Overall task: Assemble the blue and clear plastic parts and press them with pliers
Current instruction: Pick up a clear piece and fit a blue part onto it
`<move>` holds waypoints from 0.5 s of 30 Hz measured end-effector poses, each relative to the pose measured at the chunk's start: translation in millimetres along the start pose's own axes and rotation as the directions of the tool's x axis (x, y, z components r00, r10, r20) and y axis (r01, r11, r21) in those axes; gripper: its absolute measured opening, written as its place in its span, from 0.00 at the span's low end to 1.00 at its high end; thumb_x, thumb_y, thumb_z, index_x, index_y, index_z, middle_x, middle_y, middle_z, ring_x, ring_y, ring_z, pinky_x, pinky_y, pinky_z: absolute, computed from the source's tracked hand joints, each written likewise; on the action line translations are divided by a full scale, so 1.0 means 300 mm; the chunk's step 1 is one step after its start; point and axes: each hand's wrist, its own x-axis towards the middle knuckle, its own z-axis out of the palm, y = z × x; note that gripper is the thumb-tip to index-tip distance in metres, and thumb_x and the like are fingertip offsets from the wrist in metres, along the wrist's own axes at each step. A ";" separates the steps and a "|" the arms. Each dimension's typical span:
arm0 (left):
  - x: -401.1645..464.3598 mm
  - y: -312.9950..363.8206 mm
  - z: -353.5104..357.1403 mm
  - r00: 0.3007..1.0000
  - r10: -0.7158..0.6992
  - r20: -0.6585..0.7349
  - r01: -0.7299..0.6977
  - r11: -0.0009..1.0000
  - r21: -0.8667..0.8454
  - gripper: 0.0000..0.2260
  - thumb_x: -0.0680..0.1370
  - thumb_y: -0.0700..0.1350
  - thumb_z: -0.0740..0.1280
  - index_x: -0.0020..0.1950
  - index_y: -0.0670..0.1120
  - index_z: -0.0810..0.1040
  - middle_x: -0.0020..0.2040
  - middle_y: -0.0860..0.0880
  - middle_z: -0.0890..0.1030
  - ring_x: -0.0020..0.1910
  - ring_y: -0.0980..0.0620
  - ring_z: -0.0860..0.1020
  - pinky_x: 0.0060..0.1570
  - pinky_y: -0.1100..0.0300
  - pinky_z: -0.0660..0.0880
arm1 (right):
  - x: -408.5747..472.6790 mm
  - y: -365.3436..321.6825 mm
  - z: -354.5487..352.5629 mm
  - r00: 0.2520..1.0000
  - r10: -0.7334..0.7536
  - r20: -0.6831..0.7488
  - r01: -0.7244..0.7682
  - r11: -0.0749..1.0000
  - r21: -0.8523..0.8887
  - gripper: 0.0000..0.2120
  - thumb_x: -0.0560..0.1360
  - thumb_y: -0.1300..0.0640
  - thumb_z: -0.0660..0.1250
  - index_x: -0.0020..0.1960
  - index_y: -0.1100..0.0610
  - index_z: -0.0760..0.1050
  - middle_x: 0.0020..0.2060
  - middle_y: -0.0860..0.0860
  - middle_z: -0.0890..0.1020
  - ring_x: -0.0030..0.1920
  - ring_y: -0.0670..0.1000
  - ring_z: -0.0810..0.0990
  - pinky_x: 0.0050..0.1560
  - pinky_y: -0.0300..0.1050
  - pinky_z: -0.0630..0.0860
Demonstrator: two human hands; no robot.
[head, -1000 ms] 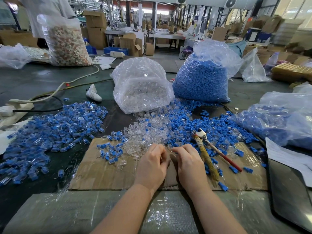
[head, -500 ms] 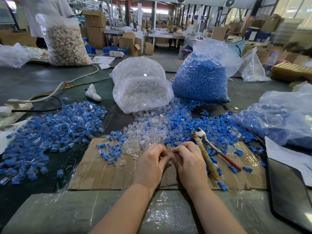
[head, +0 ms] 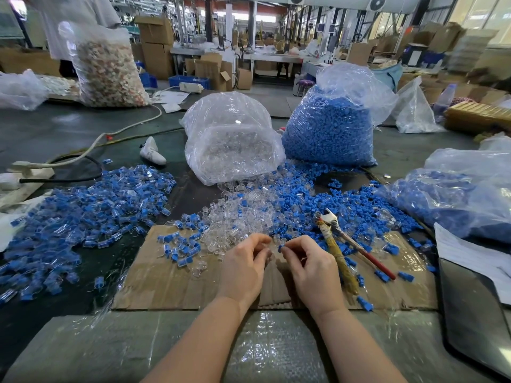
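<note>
With the right hand [head: 309, 266] pinching a blue part [head: 280, 247] and the left hand [head: 244, 265] curled, contents unclear, align squarely mid-cardboard [head: 166, 283], before reaching for the pliers [head: 336, 239].

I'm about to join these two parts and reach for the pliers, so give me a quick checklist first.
1. Blue part pinched in right hand: ok.
2. Clear part in left hand: cannot tell, fingers hide it.
3. Parts mated: not ok, hands apart.
4. Pliers free, beside right hand: ok.
5. Cardboard under the hands: ok.
</note>
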 end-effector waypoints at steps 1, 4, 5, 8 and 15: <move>0.001 0.000 -0.001 1.000 -0.009 0.000 0.009 1.000 -0.009 0.08 0.77 0.40 0.66 0.54 0.49 0.79 0.42 0.57 0.80 0.43 0.61 0.79 0.45 0.72 0.74 | 0.000 -0.001 0.001 1.000 -0.008 0.004 0.008 1.000 -0.009 0.03 0.76 0.57 0.67 0.45 0.56 0.77 0.37 0.46 0.80 0.40 0.46 0.79 0.44 0.47 0.77; 0.001 0.002 -0.005 1.000 -0.025 0.007 0.025 0.999 -0.044 0.08 0.77 0.40 0.66 0.47 0.55 0.77 0.39 0.60 0.79 0.40 0.65 0.77 0.43 0.73 0.74 | 0.000 -0.002 0.002 1.000 -0.029 0.013 0.029 0.999 -0.034 0.04 0.76 0.56 0.67 0.44 0.56 0.76 0.36 0.45 0.80 0.38 0.46 0.78 0.42 0.45 0.76; 0.002 0.003 -0.006 0.999 -0.030 0.012 0.031 0.998 -0.054 0.09 0.77 0.40 0.66 0.45 0.56 0.75 0.38 0.60 0.79 0.39 0.65 0.77 0.42 0.72 0.74 | 0.000 -0.002 0.002 0.999 -0.032 0.015 0.033 0.999 -0.043 0.04 0.76 0.56 0.67 0.44 0.55 0.76 0.35 0.44 0.79 0.37 0.46 0.77 0.41 0.44 0.75; 0.002 0.002 -0.006 0.998 -0.050 0.035 0.053 0.995 -0.086 0.11 0.76 0.42 0.67 0.42 0.58 0.73 0.38 0.56 0.80 0.39 0.61 0.79 0.42 0.67 0.76 | 0.000 -0.003 0.002 0.999 -0.040 0.011 0.041 0.997 -0.061 0.04 0.76 0.56 0.66 0.43 0.55 0.75 0.34 0.44 0.78 0.36 0.46 0.76 0.40 0.44 0.74; 0.000 0.000 -0.009 0.997 -0.058 0.057 0.065 0.989 -0.130 0.12 0.76 0.41 0.67 0.45 0.60 0.74 0.40 0.56 0.81 0.40 0.64 0.79 0.45 0.66 0.77 | -0.002 -0.006 0.003 0.998 -0.063 0.012 0.064 0.993 -0.101 0.05 0.76 0.56 0.66 0.43 0.56 0.75 0.35 0.47 0.79 0.37 0.48 0.77 0.40 0.46 0.74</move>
